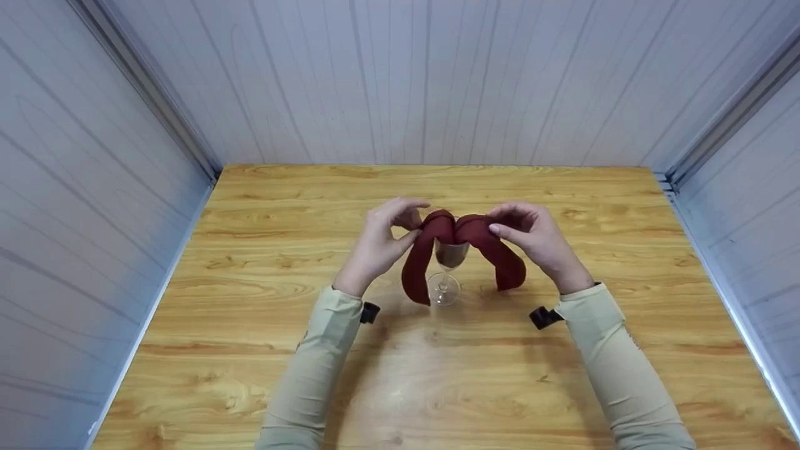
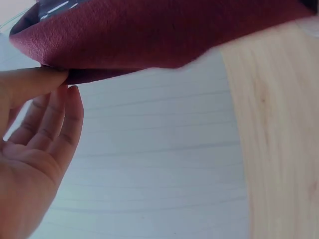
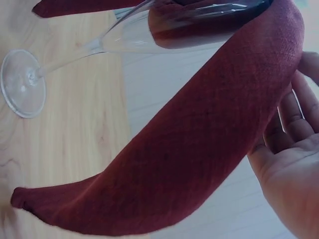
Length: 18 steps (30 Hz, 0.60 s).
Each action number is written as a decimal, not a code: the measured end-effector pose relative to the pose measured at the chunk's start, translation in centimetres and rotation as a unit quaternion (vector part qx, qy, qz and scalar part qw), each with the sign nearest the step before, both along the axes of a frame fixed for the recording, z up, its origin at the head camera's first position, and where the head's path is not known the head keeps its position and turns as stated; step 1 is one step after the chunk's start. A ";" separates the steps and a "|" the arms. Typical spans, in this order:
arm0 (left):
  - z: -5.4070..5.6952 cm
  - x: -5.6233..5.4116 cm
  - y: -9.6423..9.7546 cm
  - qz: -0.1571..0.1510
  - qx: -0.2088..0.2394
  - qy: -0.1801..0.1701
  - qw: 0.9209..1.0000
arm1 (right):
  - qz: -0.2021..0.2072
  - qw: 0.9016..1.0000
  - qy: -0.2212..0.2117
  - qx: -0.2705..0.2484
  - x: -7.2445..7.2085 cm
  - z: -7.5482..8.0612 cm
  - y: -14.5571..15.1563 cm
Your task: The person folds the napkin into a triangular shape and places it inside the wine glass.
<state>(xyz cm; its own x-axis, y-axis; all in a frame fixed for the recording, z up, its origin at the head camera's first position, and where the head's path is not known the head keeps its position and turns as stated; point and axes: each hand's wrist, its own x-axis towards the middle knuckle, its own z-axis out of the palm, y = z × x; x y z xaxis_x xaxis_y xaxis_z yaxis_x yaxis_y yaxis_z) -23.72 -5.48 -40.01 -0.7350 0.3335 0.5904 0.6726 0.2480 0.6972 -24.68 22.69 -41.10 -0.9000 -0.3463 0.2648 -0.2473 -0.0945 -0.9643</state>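
A dark red cloth napkin [image 1: 480,230] is tucked into a clear stemmed glass [image 1: 451,256] standing upright on the table. Its two long ends drape over the rim, one to each side. My left hand [image 1: 382,240] pinches the outer edge of the left end near its top, thumb against the cloth [image 2: 124,40]. On the other side, my right hand [image 1: 540,240] holds the right end between thumb and fingers. Through the glass bowl [image 3: 129,40] in the right wrist view, the napkin's lower part shows inside. The right end's tip hangs free, away from the stem.
The glass stands on a wood-grain table [image 1: 250,350] on its round foot [image 3: 22,84]. Pale panelled walls [image 1: 400,81] enclose the back and both sides. A black wrist camera [image 1: 545,317] sits by the right cuff, another [image 1: 370,312] by the left.
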 end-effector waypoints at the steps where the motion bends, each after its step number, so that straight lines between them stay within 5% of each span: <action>1: -0.2 0.0 -0.1 0.004 0.000 -0.003 1.000 | -0.008 1.000 -0.001 0.004 0.0 -0.2 0.0; 9: -1.5 0.1 -0.5 0.036 0.025 -0.056 0.997 | -0.064 0.997 0.000 0.042 0.0 -0.9 0.0; 15: -1.5 0.4 -0.9 -0.004 0.100 -0.138 0.985 | -0.058 0.997 0.001 0.041 0.3 -0.4 0.4; 18: -0.5 1.2 -1.1 -0.029 0.117 -0.152 0.981 | -0.039 0.999 0.003 0.035 0.7 0.0 0.7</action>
<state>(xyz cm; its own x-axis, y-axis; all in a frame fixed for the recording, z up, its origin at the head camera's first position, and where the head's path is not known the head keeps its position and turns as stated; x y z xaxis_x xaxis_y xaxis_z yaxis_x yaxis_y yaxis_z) -22.51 -6.63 -40.50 -0.8730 0.2620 0.4115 0.4323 0.0247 0.9014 -23.94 23.43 -41.11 -0.9234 -0.2931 0.2479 -0.2569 -0.0082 -0.9664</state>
